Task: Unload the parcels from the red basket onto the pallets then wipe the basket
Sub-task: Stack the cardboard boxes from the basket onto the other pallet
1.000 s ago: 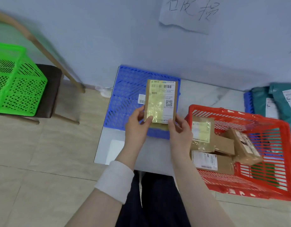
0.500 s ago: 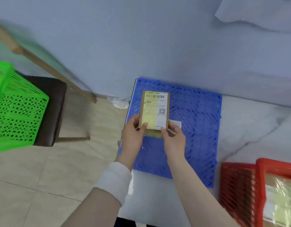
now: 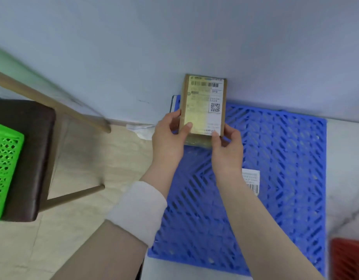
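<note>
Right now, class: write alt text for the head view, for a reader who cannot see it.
The left hand and right hand hold a brown labelled parcel by its lower corners at the far corner of a blue pallet beside a wall. A green basket sits on a dark chair at left.

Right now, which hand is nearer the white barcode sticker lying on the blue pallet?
Right. The right hand grips the parcel just up-left of the sticker; the left hand grips the parcel's opposite edge, farther left.
</note>
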The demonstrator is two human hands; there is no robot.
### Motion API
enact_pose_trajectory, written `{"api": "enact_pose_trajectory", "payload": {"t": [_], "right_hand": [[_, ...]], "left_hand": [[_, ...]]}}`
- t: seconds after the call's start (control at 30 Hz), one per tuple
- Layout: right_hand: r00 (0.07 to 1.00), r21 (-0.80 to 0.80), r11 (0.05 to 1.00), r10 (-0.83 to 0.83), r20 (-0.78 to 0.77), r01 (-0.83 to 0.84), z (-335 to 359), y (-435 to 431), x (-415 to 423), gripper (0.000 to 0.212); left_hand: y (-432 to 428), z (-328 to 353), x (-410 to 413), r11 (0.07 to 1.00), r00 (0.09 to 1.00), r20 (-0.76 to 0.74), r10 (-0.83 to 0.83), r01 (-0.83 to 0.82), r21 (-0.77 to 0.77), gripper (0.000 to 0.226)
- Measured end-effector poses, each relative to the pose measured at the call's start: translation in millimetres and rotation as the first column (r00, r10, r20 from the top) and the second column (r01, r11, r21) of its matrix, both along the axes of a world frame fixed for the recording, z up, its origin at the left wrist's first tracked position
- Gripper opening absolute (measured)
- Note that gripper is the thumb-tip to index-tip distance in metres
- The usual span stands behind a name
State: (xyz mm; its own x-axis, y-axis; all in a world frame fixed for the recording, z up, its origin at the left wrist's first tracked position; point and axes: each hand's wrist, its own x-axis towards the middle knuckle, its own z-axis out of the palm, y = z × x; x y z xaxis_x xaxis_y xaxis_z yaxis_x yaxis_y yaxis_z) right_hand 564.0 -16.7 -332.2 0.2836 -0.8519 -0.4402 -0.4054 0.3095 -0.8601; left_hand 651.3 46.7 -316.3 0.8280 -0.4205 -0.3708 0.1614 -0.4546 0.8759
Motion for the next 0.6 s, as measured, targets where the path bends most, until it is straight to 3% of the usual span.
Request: {"api": "enact_pose_trajectory", "payload": {"t": [0.13,0.33,0.47,0.6], "right_hand": [[0.989,-0.014,0.997,0.072,-0.130,-0.075,11,3,6,0.032],[0.867,-0.090,0.946,0.242,-0.436,-0.310,60,9,-18,0.056],[0.799,-0.145,0.894,0.294,-0.525,-0.424,113,36,-68,0.054],[0.712,-0.182,0.823,0.329,-0.620,-0.538,163,65,-132,0.050]], "left_hand": [[-4,6,-1,0.991,0.996,0.036,-0.081,0.077,0.109,0.045],[8,44,-15,0.904,0.952,0.104,-0.288,0.235,0.356,0.055],[32,98,-49,0.824,0.876,0.155,-0.456,0.350,0.445,0.052],[52,152,-107,0.732,0.738,0.240,-0.631,0.464,0.499,0.048]]}}
